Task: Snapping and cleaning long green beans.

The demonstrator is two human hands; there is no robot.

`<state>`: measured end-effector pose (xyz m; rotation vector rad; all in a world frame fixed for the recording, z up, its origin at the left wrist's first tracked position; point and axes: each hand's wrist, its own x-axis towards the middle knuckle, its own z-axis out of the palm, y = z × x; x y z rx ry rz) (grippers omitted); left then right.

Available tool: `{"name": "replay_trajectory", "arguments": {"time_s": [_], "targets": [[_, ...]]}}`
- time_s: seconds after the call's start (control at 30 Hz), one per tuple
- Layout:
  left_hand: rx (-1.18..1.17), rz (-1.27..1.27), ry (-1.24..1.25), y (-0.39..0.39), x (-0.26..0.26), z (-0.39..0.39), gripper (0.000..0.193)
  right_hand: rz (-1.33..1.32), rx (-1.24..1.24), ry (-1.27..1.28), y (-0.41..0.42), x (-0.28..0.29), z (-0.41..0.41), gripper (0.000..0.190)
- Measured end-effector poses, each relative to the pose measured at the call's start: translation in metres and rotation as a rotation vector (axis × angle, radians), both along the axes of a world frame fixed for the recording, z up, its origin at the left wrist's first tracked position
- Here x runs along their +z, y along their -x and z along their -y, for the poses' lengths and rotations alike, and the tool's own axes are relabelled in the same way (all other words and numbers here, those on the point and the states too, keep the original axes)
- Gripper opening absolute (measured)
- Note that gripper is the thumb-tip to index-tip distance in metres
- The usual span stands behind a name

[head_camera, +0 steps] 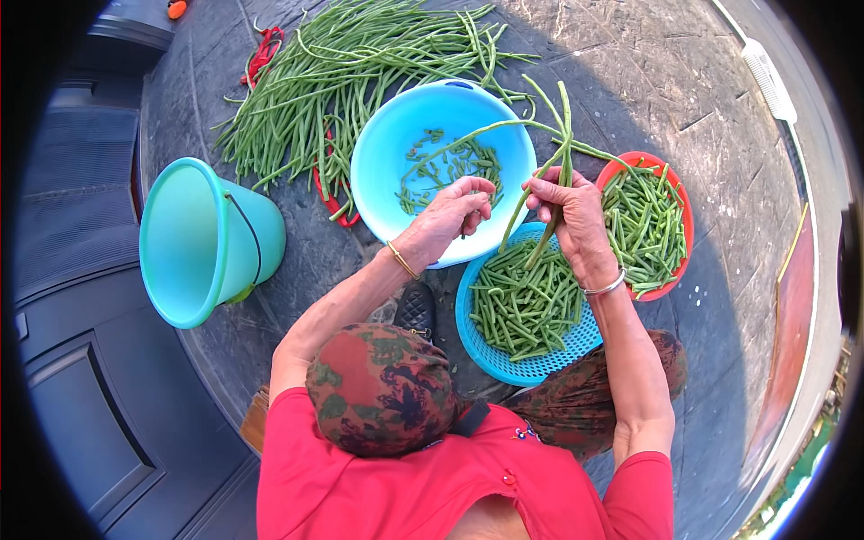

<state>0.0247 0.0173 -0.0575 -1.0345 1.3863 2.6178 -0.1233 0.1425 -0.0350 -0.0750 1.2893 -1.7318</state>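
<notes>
My right hand grips a few long green yard-long beans, which stick out above and below the fingers. My left hand hovers over the near side of a blue plastic basin, its fingers curled. A small dark bit shows under those fingers, too small to identify. Short bean scraps lie in the basin. Below my right hand, cut bean pieces fill much of a blue perforated basket. More cut pieces are heaped in a red bowl to the right.
A large pile of whole long beans spreads behind the basin, with red ties among it. On the left, a turquoise bucket with a dark handle lies tilted towards me. A dark panelled door borders the stone floor.
</notes>
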Motion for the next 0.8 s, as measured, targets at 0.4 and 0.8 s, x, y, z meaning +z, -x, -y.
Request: {"name": "replay_trajectory", "arguments": {"time_s": [0.4,0.8], "targets": [[-0.269,0.002,0.255,0.008,0.002,-0.014,0.025,0.030,0.029,-0.008,-0.004,-0.003,-0.008,0.014],[-0.910,-0.190,1.005,-0.014,-0.053,-0.073,0.021,-0.133,0.523,-0.452,-0.007,0.002,-0.069,0.037]]}}
